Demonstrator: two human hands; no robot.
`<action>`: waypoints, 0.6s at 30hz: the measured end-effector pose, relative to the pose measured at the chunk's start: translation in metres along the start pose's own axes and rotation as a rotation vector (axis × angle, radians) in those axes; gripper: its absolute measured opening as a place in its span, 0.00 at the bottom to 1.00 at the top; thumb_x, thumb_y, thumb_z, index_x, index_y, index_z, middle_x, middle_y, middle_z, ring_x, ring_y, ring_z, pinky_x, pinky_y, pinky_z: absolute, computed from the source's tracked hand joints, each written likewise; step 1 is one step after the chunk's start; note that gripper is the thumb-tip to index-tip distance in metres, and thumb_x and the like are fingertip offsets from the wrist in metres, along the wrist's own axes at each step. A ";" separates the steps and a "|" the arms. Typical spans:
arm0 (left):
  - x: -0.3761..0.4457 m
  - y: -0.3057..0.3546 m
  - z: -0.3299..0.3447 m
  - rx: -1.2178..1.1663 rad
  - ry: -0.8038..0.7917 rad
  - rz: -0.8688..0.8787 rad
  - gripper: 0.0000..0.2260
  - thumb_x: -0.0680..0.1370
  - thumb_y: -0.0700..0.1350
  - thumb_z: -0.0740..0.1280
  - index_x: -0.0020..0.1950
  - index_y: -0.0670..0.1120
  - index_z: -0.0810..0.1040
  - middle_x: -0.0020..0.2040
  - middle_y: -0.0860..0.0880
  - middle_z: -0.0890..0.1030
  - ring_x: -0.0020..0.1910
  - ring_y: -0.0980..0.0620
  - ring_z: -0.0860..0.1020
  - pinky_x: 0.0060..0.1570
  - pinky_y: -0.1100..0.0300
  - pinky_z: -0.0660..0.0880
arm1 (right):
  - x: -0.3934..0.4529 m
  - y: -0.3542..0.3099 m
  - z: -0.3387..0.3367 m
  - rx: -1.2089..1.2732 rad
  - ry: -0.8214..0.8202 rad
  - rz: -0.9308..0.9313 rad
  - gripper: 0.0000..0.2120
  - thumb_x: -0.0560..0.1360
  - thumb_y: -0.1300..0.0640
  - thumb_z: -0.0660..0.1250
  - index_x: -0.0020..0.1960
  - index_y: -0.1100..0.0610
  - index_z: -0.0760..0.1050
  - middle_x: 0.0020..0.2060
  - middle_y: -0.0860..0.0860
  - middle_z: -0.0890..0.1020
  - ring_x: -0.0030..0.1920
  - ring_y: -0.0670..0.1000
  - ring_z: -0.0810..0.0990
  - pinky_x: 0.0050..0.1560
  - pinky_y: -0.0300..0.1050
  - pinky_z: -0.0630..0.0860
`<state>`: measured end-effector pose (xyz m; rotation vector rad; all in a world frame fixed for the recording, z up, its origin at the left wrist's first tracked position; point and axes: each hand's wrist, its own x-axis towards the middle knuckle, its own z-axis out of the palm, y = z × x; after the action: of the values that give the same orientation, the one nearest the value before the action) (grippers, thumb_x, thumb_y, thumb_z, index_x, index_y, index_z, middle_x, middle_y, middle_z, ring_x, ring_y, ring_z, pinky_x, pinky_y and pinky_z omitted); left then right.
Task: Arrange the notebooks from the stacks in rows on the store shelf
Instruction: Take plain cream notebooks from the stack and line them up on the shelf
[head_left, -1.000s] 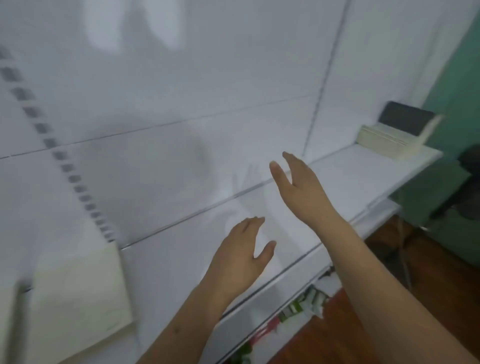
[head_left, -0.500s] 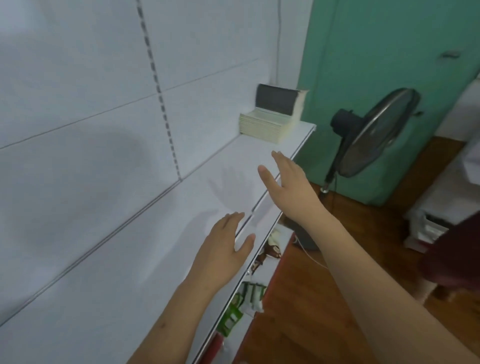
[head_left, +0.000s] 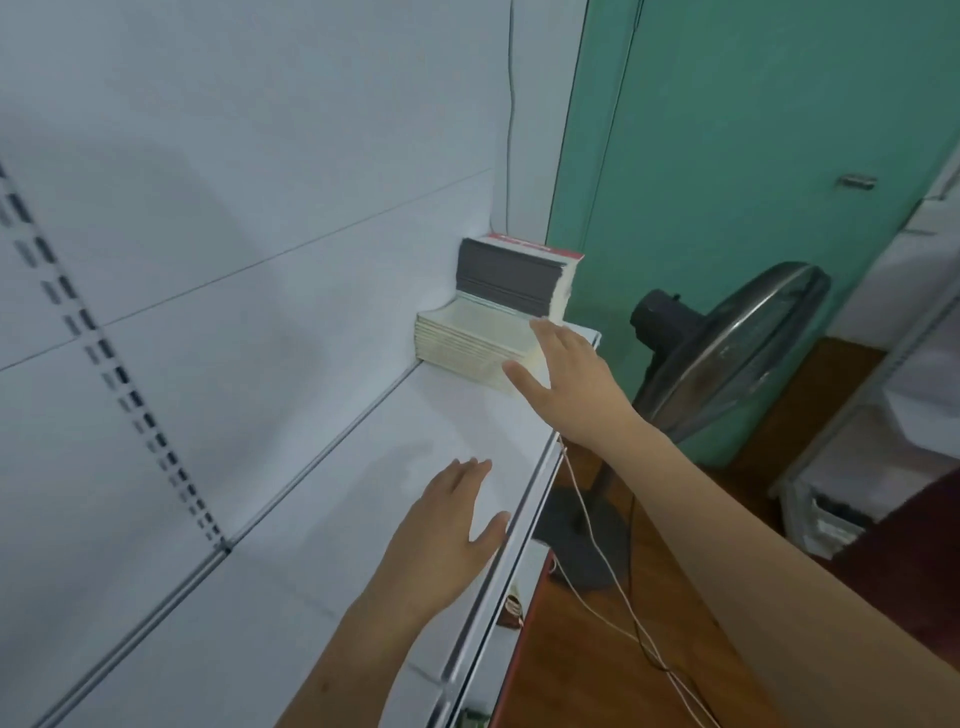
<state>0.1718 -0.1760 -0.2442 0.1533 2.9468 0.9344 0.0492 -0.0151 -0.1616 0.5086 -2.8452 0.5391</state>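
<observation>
No legible text anywhere. Red top cover of the far notebook stack (head_left: 535, 248) too blurred to read.

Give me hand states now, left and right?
Left hand: open, holding nothing, above the shelf.
Right hand: open, fingers straight at the cream notebook stack; contact cannot be told.

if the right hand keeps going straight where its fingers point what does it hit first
Probably the low cream stack of notebooks: the right hand is open, fingertips at its near corner. Contact is unclear.

white store shelf (head_left: 363, 493) bears two notebook stacks (head_left: 467, 343) at its far end.
</observation>
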 end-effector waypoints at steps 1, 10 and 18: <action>0.013 0.000 0.000 0.000 -0.003 -0.004 0.29 0.81 0.62 0.56 0.80 0.57 0.52 0.81 0.56 0.54 0.80 0.56 0.51 0.77 0.51 0.60 | 0.014 0.009 0.005 0.005 -0.006 0.012 0.35 0.80 0.35 0.52 0.80 0.54 0.53 0.79 0.51 0.59 0.78 0.54 0.56 0.77 0.56 0.56; 0.100 -0.021 0.006 -0.050 0.037 -0.093 0.27 0.81 0.59 0.58 0.79 0.58 0.57 0.79 0.59 0.58 0.78 0.61 0.52 0.77 0.59 0.56 | 0.129 0.083 0.088 -0.077 -0.212 -0.068 0.35 0.82 0.39 0.53 0.80 0.57 0.50 0.79 0.53 0.56 0.79 0.54 0.53 0.78 0.51 0.51; 0.176 -0.004 0.018 -0.537 0.230 -0.339 0.19 0.79 0.61 0.61 0.69 0.59 0.74 0.66 0.62 0.76 0.65 0.63 0.73 0.70 0.59 0.69 | 0.133 0.118 0.118 -0.148 -0.027 -0.290 0.33 0.81 0.43 0.39 0.69 0.56 0.75 0.65 0.51 0.79 0.66 0.47 0.76 0.76 0.50 0.59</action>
<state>-0.0021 -0.1503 -0.2635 -0.4827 2.6429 1.7127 -0.1315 0.0033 -0.2722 0.8857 -2.7379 0.2692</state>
